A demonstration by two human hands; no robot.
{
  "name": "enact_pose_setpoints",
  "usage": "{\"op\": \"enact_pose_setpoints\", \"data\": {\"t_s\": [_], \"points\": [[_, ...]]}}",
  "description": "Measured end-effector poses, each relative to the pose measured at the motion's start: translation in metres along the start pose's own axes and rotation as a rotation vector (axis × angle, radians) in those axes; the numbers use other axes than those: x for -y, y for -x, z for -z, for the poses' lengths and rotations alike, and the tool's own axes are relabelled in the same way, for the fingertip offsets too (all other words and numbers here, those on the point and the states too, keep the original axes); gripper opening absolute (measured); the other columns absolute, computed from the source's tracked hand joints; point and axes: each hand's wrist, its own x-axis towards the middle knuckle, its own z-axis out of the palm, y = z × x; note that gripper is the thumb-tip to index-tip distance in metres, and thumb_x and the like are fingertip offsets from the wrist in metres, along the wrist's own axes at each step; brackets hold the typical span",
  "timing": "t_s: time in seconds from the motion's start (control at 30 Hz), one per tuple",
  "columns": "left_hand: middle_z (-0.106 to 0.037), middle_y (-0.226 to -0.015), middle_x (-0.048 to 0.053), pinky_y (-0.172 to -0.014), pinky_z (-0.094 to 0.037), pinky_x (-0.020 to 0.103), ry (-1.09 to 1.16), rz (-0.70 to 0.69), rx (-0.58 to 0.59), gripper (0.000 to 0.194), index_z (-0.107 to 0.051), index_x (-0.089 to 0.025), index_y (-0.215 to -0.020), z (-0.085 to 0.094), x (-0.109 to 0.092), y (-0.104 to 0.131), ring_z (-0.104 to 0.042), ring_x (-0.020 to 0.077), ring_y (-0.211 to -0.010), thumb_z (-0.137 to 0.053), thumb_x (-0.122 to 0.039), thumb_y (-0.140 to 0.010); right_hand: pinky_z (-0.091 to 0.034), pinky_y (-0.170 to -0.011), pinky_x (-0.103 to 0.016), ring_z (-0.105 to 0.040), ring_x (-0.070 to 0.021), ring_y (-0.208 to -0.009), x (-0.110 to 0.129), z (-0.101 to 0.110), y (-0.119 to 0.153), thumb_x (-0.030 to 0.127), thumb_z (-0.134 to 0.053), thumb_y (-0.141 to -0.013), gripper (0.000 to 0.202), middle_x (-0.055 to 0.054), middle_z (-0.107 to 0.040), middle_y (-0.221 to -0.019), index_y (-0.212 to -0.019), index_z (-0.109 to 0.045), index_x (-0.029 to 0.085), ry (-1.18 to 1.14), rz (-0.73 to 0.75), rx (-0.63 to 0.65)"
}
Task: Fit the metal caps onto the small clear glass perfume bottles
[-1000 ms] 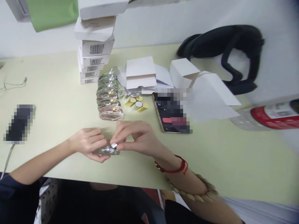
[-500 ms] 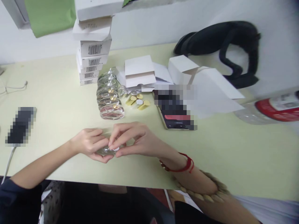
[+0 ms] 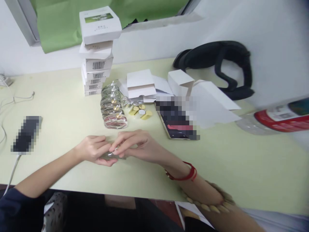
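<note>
Close to the table's front edge, my left hand [image 3: 93, 149] is closed around a clear glass perfume bottle [image 3: 108, 155], which lies on its side with its top toward the right. My right hand [image 3: 138, 145] pinches at the bottle's top, thumb and fingertips together there; a small shiny part shows between them, largely covered by the fingers. Just beyond my hands stands a row of similar glass perfume bottles [image 3: 115, 122], some with gold collars. Right of that row are several gold and silver caps [image 3: 146, 114].
White boxes [image 3: 98, 66] are stacked at the back left. Opened white cartons [image 3: 140, 79] lie behind the caps, beside a phone [image 3: 177, 129]. Further right are a black strap-like object [image 3: 212, 54] and a red-labelled plastic bottle [image 3: 262, 120]. Another phone [image 3: 26, 133] with a cable lies left.
The view has tilted up slightly, showing more of the box stack. My right fingers have shifted a little over the bottle's top and now cover more of it. My left hand keeps its hold.
</note>
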Motion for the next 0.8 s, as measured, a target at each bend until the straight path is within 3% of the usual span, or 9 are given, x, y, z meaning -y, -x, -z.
{"op": "enact_pose_setpoints", "data": {"t_s": [0.13,0.27,0.37,0.6,0.8], "points": [[-0.048,-0.057,-0.003,-0.044,-0.034,0.023,-0.062,0.035,0.019,0.027,-0.043,-0.015,-0.080,0.000,0.004,-0.001,-0.046,0.0098,-0.052,-0.052,-0.037,-0.094,-0.050,-0.062,-0.014,-0.066,-0.0070,-0.076,-0.005,0.002,0.004,0.006,-0.070,-0.080,0.016,-0.002,-0.071,-0.090,-0.088,-0.074,0.019,0.010,-0.039,-0.058],[-0.053,-0.061,-0.002,-0.046,-0.037,0.021,-0.156,0.032,0.002,0.024,-0.047,-0.013,-0.092,0.000,0.007,-0.002,-0.047,0.0093,-0.053,-0.050,-0.037,-0.097,-0.042,-0.049,-0.016,-0.054,-0.0055,-0.058,-0.007,0.003,0.007,0.018,-0.077,-0.076,0.021,-0.001,-0.067,-0.077,-0.096,-0.075,0.020,0.047,-0.192,-0.132],[-0.058,-0.066,-0.001,-0.048,-0.039,0.021,-0.240,0.036,0.020,0.031,-0.049,-0.011,-0.102,-0.001,0.007,-0.002,-0.051,0.0096,-0.056,-0.043,-0.041,-0.101,-0.042,-0.046,-0.017,-0.049,-0.0063,-0.056,-0.006,0.006,0.006,0.023,-0.081,-0.071,0.030,-0.001,-0.063,-0.073,-0.100,-0.075,0.020,0.031,-0.264,-0.156],[-0.057,-0.067,-0.002,-0.049,-0.039,0.021,-0.212,0.076,0.080,0.033,-0.048,-0.013,-0.096,-0.001,0.005,-0.003,-0.052,0.0092,-0.058,-0.038,-0.044,-0.103,-0.041,-0.051,-0.021,-0.056,-0.0083,-0.065,-0.005,0.010,0.008,0.023,-0.073,-0.081,0.006,-0.004,-0.069,-0.086,-0.086,-0.076,0.021,0.098,-0.176,-0.152],[-0.057,-0.067,-0.001,-0.049,-0.038,0.022,-0.174,0.087,0.094,0.032,-0.046,-0.014,-0.093,-0.002,0.005,-0.003,-0.051,0.0091,-0.059,-0.038,-0.043,-0.103,-0.042,-0.053,-0.020,-0.058,-0.0076,-0.066,-0.008,0.008,0.009,0.018,-0.075,-0.079,0.004,-0.002,-0.069,-0.086,-0.081,-0.074,0.021,0.120,-0.110,-0.164]]}}
